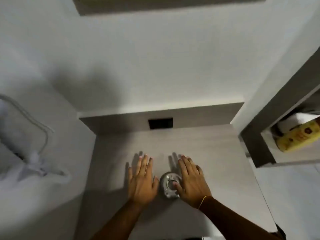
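Note:
Both hands lie flat on a grey wood-grain tabletop [216, 153]. My left hand [142, 181] rests palm down with its fingers straight and holds nothing. My right hand [191, 181] is also spread flat, and its thumb touches the centre of a small round shiny metal object [167, 185] that sits on the table between the two hands. A thin yellow band circles my right wrist. The whole view is somewhat blurred.
A black rectangular opening [160, 123] sits in the raised back edge of the table. At the left, a white cable [41, 129] lies on white bedding. At the right, a grey shelf [256, 142] holds a yellow packet [297, 137].

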{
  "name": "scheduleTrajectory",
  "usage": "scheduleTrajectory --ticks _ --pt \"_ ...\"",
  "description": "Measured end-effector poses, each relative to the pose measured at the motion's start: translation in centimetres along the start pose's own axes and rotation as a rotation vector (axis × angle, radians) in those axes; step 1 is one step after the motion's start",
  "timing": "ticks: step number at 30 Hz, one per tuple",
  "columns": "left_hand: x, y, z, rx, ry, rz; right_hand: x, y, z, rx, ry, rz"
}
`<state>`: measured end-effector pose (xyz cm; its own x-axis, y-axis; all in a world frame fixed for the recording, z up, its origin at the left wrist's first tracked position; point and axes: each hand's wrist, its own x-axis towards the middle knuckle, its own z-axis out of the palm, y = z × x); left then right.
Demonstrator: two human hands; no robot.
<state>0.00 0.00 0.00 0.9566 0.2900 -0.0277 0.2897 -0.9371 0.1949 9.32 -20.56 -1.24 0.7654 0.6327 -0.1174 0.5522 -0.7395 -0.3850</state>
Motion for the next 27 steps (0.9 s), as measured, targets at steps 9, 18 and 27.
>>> scheduleTrajectory --ticks 9,18,27 --pt "-6.7 -0.9 11.6 -0.007 -0.139 -0.107 -3.9 2.8 8.5 0.088 -0.055 0.056" --pt "-6.8 -0.6 11.4 -0.022 -0.127 -0.12 0.7 -1.0 5.1 0.013 -0.192 -0.054" --pt "-6.9 -0.3 11.4 -0.016 -0.13 -0.145 4.4 -1.8 3.7 -0.203 -0.425 -0.184"
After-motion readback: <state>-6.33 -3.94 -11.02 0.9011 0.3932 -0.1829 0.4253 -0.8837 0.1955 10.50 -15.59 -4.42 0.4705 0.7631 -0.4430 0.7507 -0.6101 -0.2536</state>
